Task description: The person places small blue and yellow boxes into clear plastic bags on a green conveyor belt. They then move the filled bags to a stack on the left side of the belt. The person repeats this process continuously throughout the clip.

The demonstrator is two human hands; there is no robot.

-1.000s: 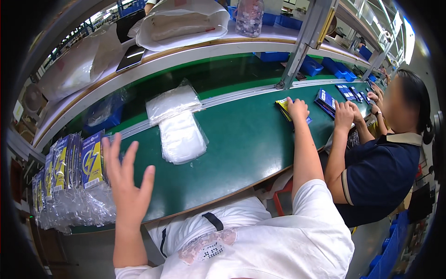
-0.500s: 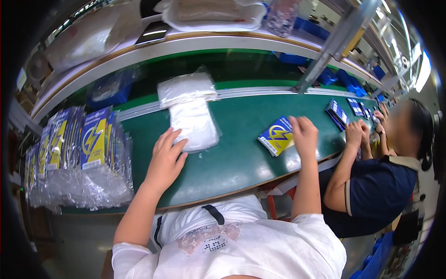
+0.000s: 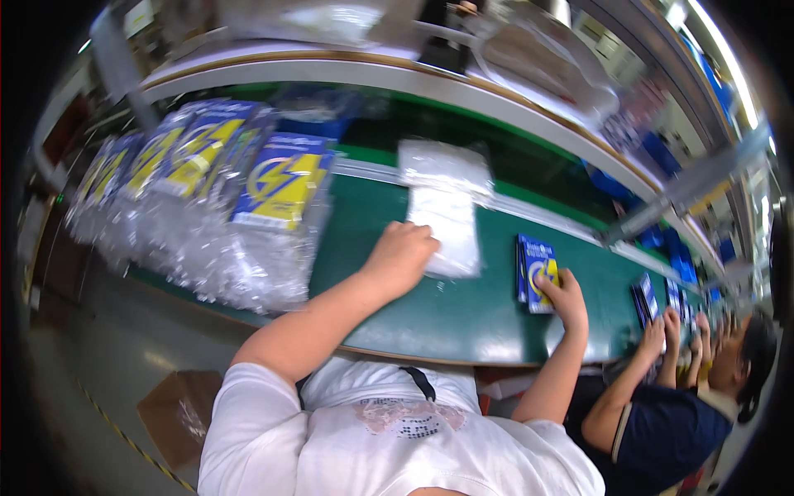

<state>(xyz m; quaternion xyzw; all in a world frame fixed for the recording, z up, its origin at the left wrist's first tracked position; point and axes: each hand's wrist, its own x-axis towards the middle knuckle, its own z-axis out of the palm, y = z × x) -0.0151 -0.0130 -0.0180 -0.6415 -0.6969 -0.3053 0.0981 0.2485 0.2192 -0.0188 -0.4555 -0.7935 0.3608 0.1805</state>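
Note:
My left hand (image 3: 401,255) rests at the lower left edge of a stack of clear plastic bags (image 3: 448,236), its fingers curled closed on the top bag's edge. To the right, my right hand (image 3: 567,299) grips a flat blue-and-yellow box (image 3: 539,285) with a lightning-bolt design. The thumb lies over its front; the other fingers are mostly hidden. A second blue edge shows directly behind this box, at its left. Both things are over the green table (image 3: 380,318).
Bagged blue-and-yellow boxes (image 3: 277,182) stand in rows at the left. A shelf (image 3: 347,73) spans the back, with a metal post (image 3: 662,211) at right. A co-worker (image 3: 674,413) sits close on my right, handling dark boxes (image 3: 644,300). A cardboard box (image 3: 178,417) is on the floor.
The view has swung left. My left hand has gone from spread fingers to curled at the bag's edge. My right hand now grips the blue-and-yellow box, which stands more upright.

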